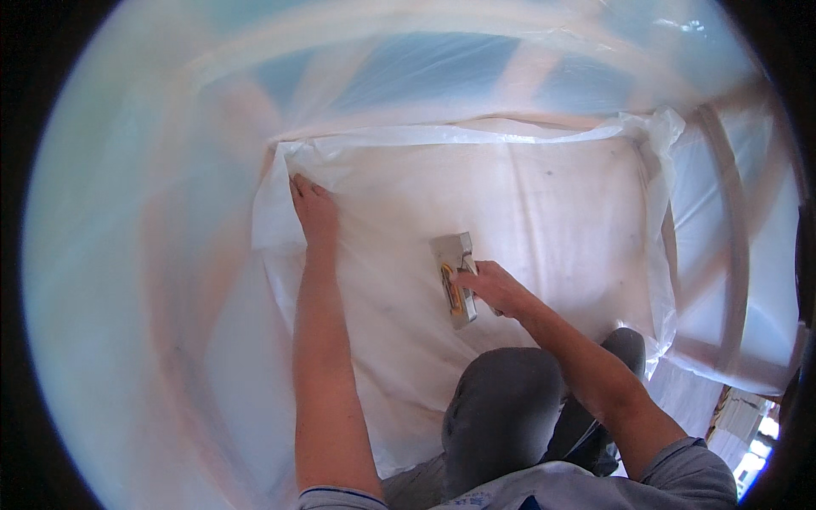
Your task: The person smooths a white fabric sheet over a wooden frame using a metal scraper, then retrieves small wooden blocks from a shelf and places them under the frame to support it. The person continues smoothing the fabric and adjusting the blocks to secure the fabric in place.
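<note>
A large piece of translucent white plastic sheeting (433, 187) covers a roughly rectangular panel before me, its loose edges folded and wrinkled. At the sheeting's far left corner, my left hand (314, 206) presses down with its fingers laid against the plastic and nothing in its grip. My right hand (495, 286) is wrapped round the handle of a metal staple gun (459, 285) with a yellow-orange part on its side. The staple gun is over the middle of the sheeting. Whether its nose touches the plastic, I cannot tell.
More hazy plastic film (119, 246) surrounds the panel, with wooden framing showing through it. A curved-looking wooden strip (731, 246) runs along the right side. My bent knee (501, 408) is close below the right hand. Bright clutter lies at the lower right.
</note>
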Action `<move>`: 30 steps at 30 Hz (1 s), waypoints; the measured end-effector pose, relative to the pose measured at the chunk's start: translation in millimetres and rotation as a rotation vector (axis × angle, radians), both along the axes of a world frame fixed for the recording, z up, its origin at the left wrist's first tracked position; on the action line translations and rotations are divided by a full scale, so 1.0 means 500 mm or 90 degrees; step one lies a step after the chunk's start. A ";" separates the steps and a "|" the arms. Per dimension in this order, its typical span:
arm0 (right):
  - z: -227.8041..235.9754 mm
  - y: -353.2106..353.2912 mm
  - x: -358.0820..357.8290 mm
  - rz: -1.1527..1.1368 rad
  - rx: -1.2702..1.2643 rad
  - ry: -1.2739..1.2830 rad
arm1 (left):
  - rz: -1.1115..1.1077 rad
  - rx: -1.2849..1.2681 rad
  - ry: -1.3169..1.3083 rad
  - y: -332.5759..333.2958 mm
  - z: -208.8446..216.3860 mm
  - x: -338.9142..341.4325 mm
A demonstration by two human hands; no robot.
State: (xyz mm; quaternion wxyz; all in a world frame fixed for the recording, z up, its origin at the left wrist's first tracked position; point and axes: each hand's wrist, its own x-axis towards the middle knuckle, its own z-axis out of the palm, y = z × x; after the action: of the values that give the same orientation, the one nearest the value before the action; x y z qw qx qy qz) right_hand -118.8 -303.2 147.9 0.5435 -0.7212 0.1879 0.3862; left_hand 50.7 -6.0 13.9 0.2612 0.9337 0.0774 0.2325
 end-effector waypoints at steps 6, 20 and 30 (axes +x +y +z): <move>-0.035 -0.108 -0.092 -0.130 0.092 -0.016 | -0.033 0.038 -0.025 0.028 -0.047 0.024; 0.041 -0.370 -0.228 -0.029 -0.269 -0.157 | -0.328 0.102 0.070 -0.138 0.095 -0.423; 0.064 -0.282 -0.284 0.077 -0.174 -0.081 | -0.233 0.249 0.342 0.101 0.118 -0.978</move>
State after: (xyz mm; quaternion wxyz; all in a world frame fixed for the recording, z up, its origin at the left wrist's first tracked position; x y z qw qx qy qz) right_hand -260.7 -444.4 179.9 0.4269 -0.8214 0.1602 0.3426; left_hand -438.1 44.5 73.1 0.0852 0.9920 -0.0707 -0.0605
